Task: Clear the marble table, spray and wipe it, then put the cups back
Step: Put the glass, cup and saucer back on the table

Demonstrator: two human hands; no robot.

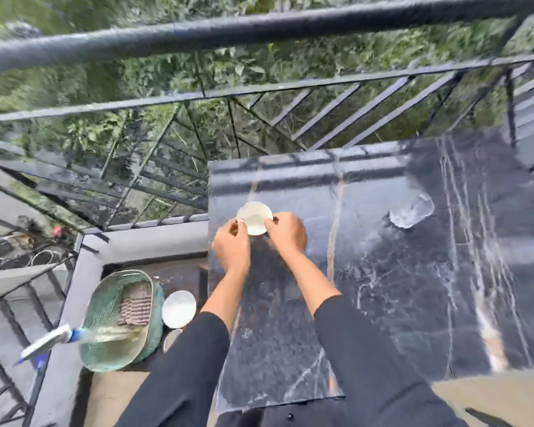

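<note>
While my left hand (232,246) pinches the left rim of the small white scallop-edged ceramic cup (254,217), my right hand (286,232) pinches its right rim. The thumb and fingertips of each hand curl onto the edge, so both are clamped on the same cup. It is over the far-left part of the dark veined marble table (413,288), near the table's left edge. Motion blur keeps me from telling whether its base touches the stone or hangs just above it. My black sleeves (367,365) reach in from the bottom of the view, with the forearms bare.

Well to the right on the same slab sits a clear glass cup (412,212), apart from my hands, its shape smeared by blur. On the floor left of the table stands a green mesh oval basket (156,322) — inside it is a striped brown-and-white cloth (136,303). A clear spray bottle with a white-and-blue head (74,335) lies across the basket's rim, the head poking out to the left. Between the basket and the table, just beside the basket, rests a round white dish (179,309). Beyond the table runs a black metal railing (259,29), with green foliage behind it.
</note>
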